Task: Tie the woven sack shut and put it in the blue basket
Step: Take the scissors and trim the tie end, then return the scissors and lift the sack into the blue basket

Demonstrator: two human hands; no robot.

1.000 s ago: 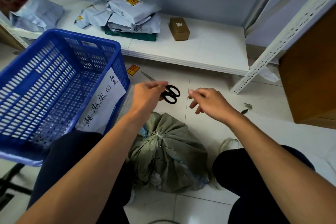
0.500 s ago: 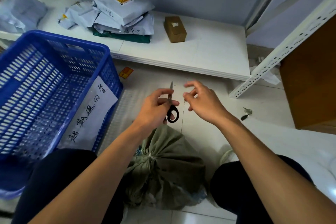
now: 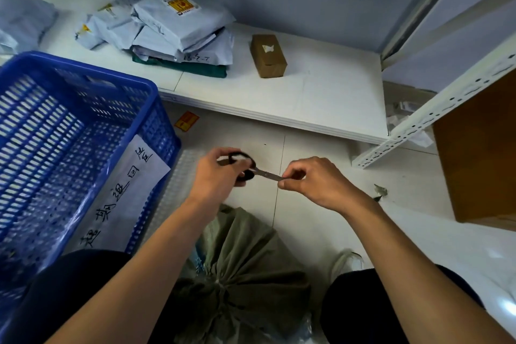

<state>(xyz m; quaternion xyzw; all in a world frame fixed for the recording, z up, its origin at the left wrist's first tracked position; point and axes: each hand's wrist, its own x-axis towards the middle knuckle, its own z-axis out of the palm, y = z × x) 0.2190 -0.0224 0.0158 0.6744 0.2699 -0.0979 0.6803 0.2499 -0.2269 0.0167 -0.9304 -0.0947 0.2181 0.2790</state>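
Observation:
A grey-green woven sack (image 3: 245, 265) sits on the floor between my knees, its neck gathered into a bunch at the top. The blue basket (image 3: 69, 148) stands tilted at the left, with a white handwritten paper label on its near wall. My left hand (image 3: 217, 176) holds black-handled scissors (image 3: 251, 172) by the handles, above the sack. My right hand (image 3: 315, 181) pinches the tip of the blades, which point right. Any string at the sack's neck is too small to make out.
A low white shelf (image 3: 307, 98) runs across the back with a pile of grey mail bags (image 3: 178, 25) and a small brown carton (image 3: 268, 56). A white slotted rack post (image 3: 435, 109) and a brown box (image 3: 480, 153) stand at the right. An orange sticker (image 3: 186, 121) lies on the tiled floor.
My left hand picked the scissors up off the floor and turned them from upright to lying sideways. My right hand closed on the blade tip. The view shifted downward.

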